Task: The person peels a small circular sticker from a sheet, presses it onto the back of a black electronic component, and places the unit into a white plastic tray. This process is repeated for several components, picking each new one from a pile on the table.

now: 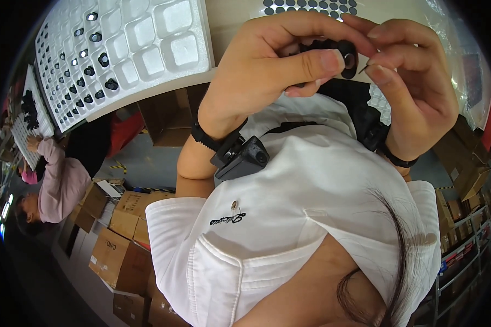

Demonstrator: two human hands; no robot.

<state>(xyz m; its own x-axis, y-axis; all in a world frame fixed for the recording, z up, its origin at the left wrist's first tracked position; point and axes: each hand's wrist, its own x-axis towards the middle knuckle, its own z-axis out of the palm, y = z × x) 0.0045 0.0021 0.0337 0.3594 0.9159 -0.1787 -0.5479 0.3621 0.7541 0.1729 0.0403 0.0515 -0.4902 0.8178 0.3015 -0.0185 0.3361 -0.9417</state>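
My left hand [262, 62] is closed around a small black part with a round, ring-like end [348, 60]. Its thumb presses along the side of the part, and the curled fingers hide the rest. Close beside it, my right hand [420, 90] pinches a small, thin dark piece [363, 68] between thumb and fingertip, edge toward the black part. Beyond both hands lies a sheet of round dark dots [311, 6] in rows. A white foam tray [206, 38] on the left has many square pockets, several of them holding small black parts [103, 59].
Clear plastic film [463, 49] covers the table's right side. Under the table edge stands an open cardboard box [166, 117]. Several cartons [120, 259] are stacked at lower left. A co-worker in a pink top [65, 174] works at the far left. A metal rack [463, 261] stands right.
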